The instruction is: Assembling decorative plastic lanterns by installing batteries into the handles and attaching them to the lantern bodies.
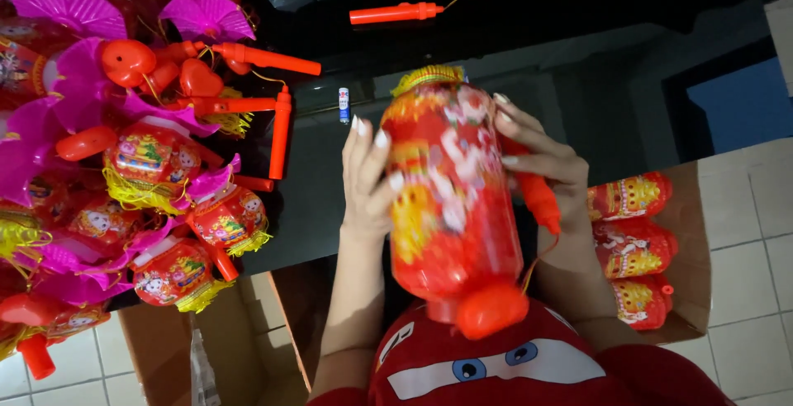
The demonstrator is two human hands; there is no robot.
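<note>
- Nearest the camera, at 6 o'clock, sits a red cushion (512, 365) with cartoon eyes, on the person's lap.
- Just above it, a red plastic lantern (450, 199) is held upright between both hands, its gold-fringed top toward 12 o'clock and its round red base toward 6 o'clock, over the edge of the dark surface (314, 183).
- Left hand (368, 183): forearm rising from 6 o'clock, fingers straight and pressed flat along the lantern's 9 o'clock side; the grip is a flat-palmed hold on the lantern.
- Right hand (541, 166): fingers curled round the lantern's 3 o'clock side, grasping it, with an orange stick handle (538, 195) lying under the palm.
- Cardboard box (694, 232) at 3 o'clock holds three folded red lanterns (632, 249), stacked one below another.
- Heap of lanterns with pink paper fans (107, 166) fills 9 o'clock; too tangled to count.
- One small battery (344, 104) stands on the surface at 11 o'clock.
- One loose orange handle (396, 14) with a corded red cap lies at 12 o'clock.
</note>
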